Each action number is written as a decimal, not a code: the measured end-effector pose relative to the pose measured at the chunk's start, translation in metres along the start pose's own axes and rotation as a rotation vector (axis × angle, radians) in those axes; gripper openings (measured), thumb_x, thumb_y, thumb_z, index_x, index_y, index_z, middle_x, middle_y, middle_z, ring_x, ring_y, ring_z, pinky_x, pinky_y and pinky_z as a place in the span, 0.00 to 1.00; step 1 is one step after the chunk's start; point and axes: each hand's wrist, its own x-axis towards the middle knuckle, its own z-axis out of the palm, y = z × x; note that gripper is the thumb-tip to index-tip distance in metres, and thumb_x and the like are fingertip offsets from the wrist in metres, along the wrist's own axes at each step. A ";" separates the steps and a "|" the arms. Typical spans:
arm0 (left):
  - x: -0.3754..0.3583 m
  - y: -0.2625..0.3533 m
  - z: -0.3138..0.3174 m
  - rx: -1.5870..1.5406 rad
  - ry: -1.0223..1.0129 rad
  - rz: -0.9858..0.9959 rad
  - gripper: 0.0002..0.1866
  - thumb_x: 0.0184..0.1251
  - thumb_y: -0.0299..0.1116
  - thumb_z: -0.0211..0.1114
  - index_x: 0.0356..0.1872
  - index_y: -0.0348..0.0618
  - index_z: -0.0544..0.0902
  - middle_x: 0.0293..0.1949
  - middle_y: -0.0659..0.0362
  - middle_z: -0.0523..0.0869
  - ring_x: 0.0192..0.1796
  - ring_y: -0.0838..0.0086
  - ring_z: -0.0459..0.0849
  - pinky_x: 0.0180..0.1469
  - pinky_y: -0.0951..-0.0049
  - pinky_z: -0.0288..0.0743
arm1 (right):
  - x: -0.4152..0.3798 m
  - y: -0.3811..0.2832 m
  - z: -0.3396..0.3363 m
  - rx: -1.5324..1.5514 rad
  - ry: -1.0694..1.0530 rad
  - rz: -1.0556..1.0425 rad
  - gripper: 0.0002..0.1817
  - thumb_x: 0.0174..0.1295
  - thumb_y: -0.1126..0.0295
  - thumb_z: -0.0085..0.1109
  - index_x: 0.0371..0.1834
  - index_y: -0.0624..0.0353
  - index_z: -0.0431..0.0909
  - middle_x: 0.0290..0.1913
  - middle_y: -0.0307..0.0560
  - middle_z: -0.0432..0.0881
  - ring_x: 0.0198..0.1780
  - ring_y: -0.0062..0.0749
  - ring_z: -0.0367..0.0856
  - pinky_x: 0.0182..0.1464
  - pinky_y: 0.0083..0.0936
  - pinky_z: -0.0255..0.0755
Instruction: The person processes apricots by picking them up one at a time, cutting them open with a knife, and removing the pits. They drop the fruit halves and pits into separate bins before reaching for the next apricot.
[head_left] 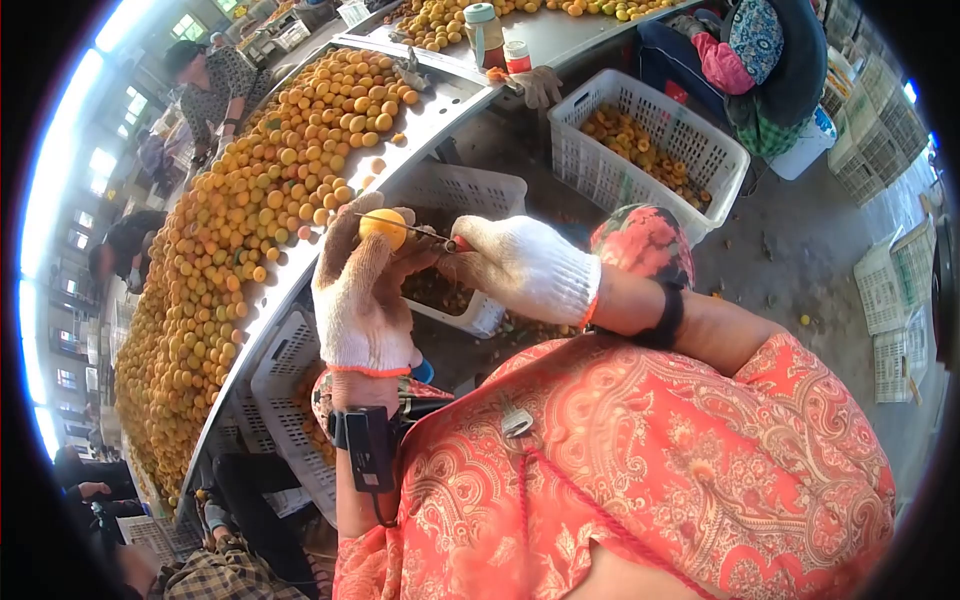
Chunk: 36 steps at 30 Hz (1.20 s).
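Observation:
My left hand [365, 290], in a white knitted glove with soiled fingers, grips a yellow-orange apricot [384, 229] between thumb and fingers. From the right, my right hand [520, 262], gloved the same way, is closed on the red handle of a small knife [460, 244]. The thin blade lies across the apricot. Both hands are close together over a white crate [487, 312] holding dark pieces. Just left of them, a large heap of apricots [270, 190] covers the metal table.
A white crate [735, 168] of cut apricots stands at upper right, near a seated person [745, 60]. A jar [484, 38] and a spare glove [540, 88] are at the table's far end. Stacked crates [880, 125] stand far right; people work beyond the table.

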 end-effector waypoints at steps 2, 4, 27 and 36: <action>0.000 0.002 -0.005 0.038 -0.006 0.024 0.25 0.63 0.23 0.64 0.63 0.33 0.74 0.49 0.48 0.84 0.46 0.61 0.86 0.48 0.64 0.84 | 0.000 -0.004 -0.002 0.009 -0.008 -0.012 0.16 0.71 0.58 0.57 0.42 0.62 0.75 0.29 0.64 0.82 0.35 0.61 0.83 0.34 0.47 0.73; 0.001 0.005 -0.006 0.076 -0.014 0.049 0.24 0.65 0.24 0.65 0.63 0.33 0.74 0.49 0.48 0.84 0.46 0.63 0.86 0.47 0.64 0.84 | 0.001 -0.008 -0.005 0.016 -0.015 -0.025 0.15 0.71 0.58 0.57 0.41 0.62 0.75 0.29 0.63 0.81 0.35 0.61 0.83 0.34 0.47 0.73; 0.006 0.009 0.005 0.290 0.087 0.119 0.32 0.58 0.18 0.63 0.68 0.33 0.69 0.42 0.54 0.83 0.38 0.72 0.85 0.41 0.72 0.83 | 0.009 -0.011 0.001 -0.119 -0.059 0.036 0.15 0.70 0.59 0.58 0.39 0.62 0.73 0.28 0.61 0.82 0.35 0.60 0.83 0.35 0.47 0.76; 0.006 0.003 0.004 0.362 0.111 0.219 0.32 0.60 0.17 0.62 0.68 0.32 0.67 0.47 0.48 0.83 0.39 0.66 0.87 0.40 0.70 0.84 | 0.008 -0.006 0.007 -0.161 -0.028 0.010 0.15 0.69 0.60 0.60 0.37 0.61 0.73 0.27 0.60 0.82 0.33 0.59 0.84 0.32 0.46 0.76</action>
